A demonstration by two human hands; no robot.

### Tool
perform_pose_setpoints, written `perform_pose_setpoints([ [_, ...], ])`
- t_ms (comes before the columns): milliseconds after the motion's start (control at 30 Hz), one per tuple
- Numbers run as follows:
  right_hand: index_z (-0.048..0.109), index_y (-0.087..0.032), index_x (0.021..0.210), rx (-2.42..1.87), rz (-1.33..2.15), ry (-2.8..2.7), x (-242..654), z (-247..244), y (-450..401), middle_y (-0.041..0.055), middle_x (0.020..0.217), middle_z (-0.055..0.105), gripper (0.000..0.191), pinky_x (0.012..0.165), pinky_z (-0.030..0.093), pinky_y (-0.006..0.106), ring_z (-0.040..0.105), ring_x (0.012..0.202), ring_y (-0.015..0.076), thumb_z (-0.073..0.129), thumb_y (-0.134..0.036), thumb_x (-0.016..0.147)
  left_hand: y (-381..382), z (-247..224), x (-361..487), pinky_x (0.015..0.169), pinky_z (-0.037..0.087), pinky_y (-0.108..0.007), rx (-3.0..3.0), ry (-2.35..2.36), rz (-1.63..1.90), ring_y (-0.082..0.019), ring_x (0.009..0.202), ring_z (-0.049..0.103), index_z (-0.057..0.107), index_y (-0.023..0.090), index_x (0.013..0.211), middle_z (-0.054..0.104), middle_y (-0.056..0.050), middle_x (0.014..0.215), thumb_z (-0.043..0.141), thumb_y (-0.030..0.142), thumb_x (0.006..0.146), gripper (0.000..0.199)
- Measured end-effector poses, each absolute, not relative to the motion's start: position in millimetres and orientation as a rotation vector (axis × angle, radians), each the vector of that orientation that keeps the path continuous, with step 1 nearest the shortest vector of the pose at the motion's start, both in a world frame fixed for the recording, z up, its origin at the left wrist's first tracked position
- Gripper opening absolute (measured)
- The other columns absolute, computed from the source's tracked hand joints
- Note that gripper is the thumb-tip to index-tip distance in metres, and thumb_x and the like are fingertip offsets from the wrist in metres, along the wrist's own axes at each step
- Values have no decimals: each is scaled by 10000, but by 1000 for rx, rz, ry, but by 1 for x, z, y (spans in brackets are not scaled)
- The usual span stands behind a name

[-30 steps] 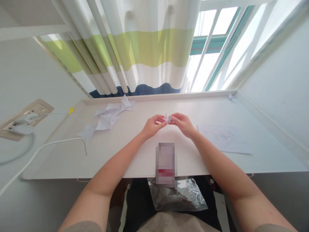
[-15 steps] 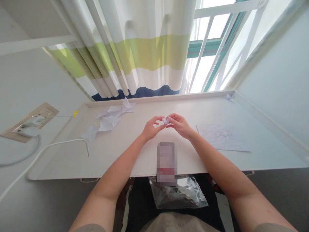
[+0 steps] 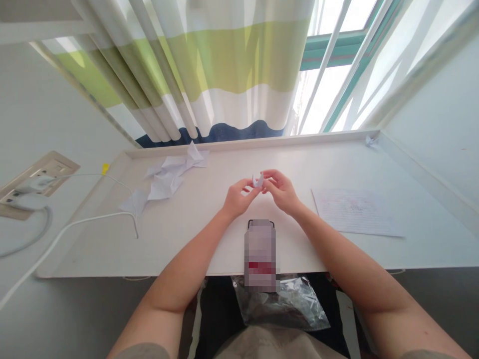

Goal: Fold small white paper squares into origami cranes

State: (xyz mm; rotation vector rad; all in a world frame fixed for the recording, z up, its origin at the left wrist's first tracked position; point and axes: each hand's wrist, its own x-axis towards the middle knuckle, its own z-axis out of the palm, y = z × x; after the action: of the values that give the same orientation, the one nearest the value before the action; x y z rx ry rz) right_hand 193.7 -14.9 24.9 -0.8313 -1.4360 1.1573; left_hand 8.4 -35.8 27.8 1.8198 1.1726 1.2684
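A small folded piece of white paper (image 3: pixel 257 181) is held above the middle of the desk, with two pointed flaps standing up from it. My left hand (image 3: pixel 239 196) pinches it from the left between thumb and fingers. From the right, my right hand (image 3: pixel 280 189) grips its other side, with thumb and index finger close to the right flap. The fingers hide the lower part of the paper. Below the hands, a phone (image 3: pixel 261 254) with a blurred screen lies at the front edge of the desk.
Several folded white papers (image 3: pixel 166 184) lie at the left of the desk (image 3: pixel 209 234). A written sheet (image 3: pixel 357 212) is at the right, and a small folded paper (image 3: pixel 371 141) sits in the far right corner. White cables run from the wall socket (image 3: pixel 35 184). A clear plastic bag (image 3: pixel 284 304) rests on my lap.
The view has shifted slightly. The paper's two flaps now stand further apart and more upright. My right hand's fingers have shifted on the paper, while my left hand keeps its pinch.
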Motion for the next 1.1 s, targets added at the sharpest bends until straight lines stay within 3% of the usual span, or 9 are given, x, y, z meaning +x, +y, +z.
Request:
perform_pose_setpoints([
  [100,696,-333,1318,-831,991,-1560,198,27,-17,48,1181,691,390,800,635,386,706,975,208,763,-397,939,-35,28,6,804,601,-333,1916,1208,1327,-196,927,748,781,221,1021,820,-59,997,741,467,990,251],
  [267,720,-339,1307,-819,770,-1711,203,35,-19,63,1242,681,360,903,639,436,683,1133,238,746,-331,948,-35,28,3,792,564,-323,2160,1124,1411,-185,885,700,769,221,986,773,-47,910,740,399,1013,182],
  [467,697,-289,1009,-784,590,-1739,206,40,-18,24,1029,737,127,843,612,430,699,1004,230,799,-322,940,-36,26,3,748,572,-294,2111,1075,1412,-167,851,688,760,215,1014,765,-42,902,720,413,1028,203],
  [600,692,-278,906,-757,380,-1777,206,43,-19,16,900,725,116,789,580,421,666,865,218,787,-290,972,-37,27,4,784,597,-307,2010,1086,1375,-160,824,705,746,209,946,777,-37,892,710,450,1022,255],
  [767,761,-286,982,-681,204,-1855,205,40,-19,26,905,744,66,762,571,414,674,844,219,750,-223,999,-38,29,8,803,617,-321,1839,1107,1348,-180,877,744,798,212,1005,828,-61,977,728,463,1000,261],
  [933,809,-324,1056,-682,87,-1925,207,35,-19,25,901,741,176,724,557,385,652,824,212,710,-182,1019,-38,27,11,871,621,-354,1603,1090,1328,-205,966,773,832,217,1087,852,-81,1079,791,480,955,297],
  [1100,794,-314,1043,-648,-31,-1913,207,36,-20,19,867,724,191,681,539,354,631,770,193,703,-149,1014,-36,23,14,809,616,-340,1388,930,1325,-213,968,781,814,196,1120,850,-98,1076,867,568,875,449],
])
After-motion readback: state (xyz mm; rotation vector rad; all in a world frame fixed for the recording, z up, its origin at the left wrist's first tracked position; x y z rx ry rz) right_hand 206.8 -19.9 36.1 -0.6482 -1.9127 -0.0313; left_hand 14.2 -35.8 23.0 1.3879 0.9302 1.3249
